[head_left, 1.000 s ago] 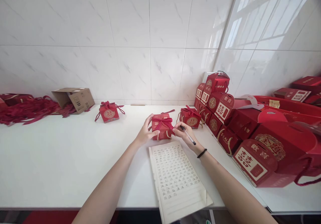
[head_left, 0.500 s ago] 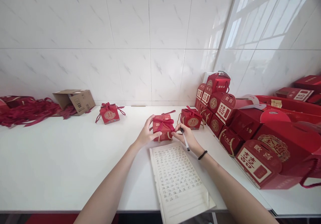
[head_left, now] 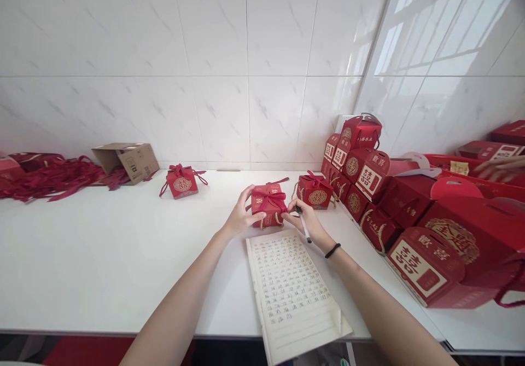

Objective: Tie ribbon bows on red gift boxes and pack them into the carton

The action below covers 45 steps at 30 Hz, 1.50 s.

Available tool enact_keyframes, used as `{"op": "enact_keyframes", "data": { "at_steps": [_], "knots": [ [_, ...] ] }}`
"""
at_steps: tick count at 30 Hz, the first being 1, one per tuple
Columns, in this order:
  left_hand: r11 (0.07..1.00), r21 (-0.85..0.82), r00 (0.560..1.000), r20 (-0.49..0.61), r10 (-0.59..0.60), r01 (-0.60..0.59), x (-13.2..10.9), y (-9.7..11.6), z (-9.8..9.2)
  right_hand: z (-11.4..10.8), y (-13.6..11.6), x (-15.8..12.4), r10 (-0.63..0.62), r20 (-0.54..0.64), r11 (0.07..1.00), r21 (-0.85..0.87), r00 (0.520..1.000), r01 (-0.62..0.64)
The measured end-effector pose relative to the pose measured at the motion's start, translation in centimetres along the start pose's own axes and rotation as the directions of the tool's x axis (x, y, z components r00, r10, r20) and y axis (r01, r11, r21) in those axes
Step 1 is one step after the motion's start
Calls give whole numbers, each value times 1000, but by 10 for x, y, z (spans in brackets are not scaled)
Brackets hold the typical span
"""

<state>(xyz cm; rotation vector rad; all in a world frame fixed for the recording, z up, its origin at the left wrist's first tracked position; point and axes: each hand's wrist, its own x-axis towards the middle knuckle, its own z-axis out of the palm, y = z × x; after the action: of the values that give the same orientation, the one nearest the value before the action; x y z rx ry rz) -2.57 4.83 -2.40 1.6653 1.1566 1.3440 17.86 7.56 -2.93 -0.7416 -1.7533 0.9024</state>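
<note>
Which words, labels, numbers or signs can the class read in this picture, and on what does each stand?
"歡喜": end of the large red box at front right.
"囍": white panel of the same box.
"歡喜" and "囍": a smaller stacked box behind it.
Too small or blurred to read surely: the handwriting on the lined page, the print on the cardboard box, and the partly ribbon-covered lettering on the held red box.

Bare hands [head_left: 238, 217], bare forearms [head_left: 180, 300]; thin black band [head_left: 332, 250], perhaps elastic, round right wrist [head_left: 326, 243].
</note>
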Motion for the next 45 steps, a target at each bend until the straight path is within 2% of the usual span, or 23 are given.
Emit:
{"op": "enact_keyframes", "data": {
  "at_steps": [6,10,13,16,19,23,25,29,31,34,37,40,45],
  "knots": [
    [1000,7,1000,-13,-8,8,0,-1,1,0,-8,-1,22,-18,1000,-6,1000,-22],
    [999,49,999,-44,5,-3,-1,-1,4,1,-13,-2,39,-55,998,50,998,-36],
    [997,71,997,-72,10,-5,-1,-1,7,3,-14,-4,46,-11,997,67,999,-45],
    [997,73,998,-63,5,-1,-1,-3,7,4,-11,-6,19,43,999,-32,999,-17],
    [996,87,999,-43,26,-22,-1,-3,5,2,-8,-7,-49,70,982,-180,996,61],
    [984,155,996,-22,88,-83,-1,-2,4,-2,-9,-7,-62,84,973,-216,995,79],
    [977,180,993,-9,118,-115,-2,-2,5,-3,-11,-7,-38,26,984,-171,999,42],
    [973,180,989,33,143,-147,-2,-2,6,-2,-14,-6,-19,-194,1000,-1,981,19],
    [972,179,988,43,148,-154,-3,-2,7,-1,-13,-5,-8,-236,1000,13,972,11],
    [976,161,989,53,141,-148,-5,0,7,1,-9,-3,-7,-165,999,-45,986,0],
    [994,81,995,66,74,-79,-7,6,9,3,-8,-4,-5,-77,996,-85,997,-1],
    [999,25,999,31,20,-21,-8,12,16,5,-10,-6,-26,-46,992,-126,999,20],
    [986,166,997,-71,40,-28,-7,11,25,7,-15,-7,-4,-18,990,-138,1000,2]
  ]
}}
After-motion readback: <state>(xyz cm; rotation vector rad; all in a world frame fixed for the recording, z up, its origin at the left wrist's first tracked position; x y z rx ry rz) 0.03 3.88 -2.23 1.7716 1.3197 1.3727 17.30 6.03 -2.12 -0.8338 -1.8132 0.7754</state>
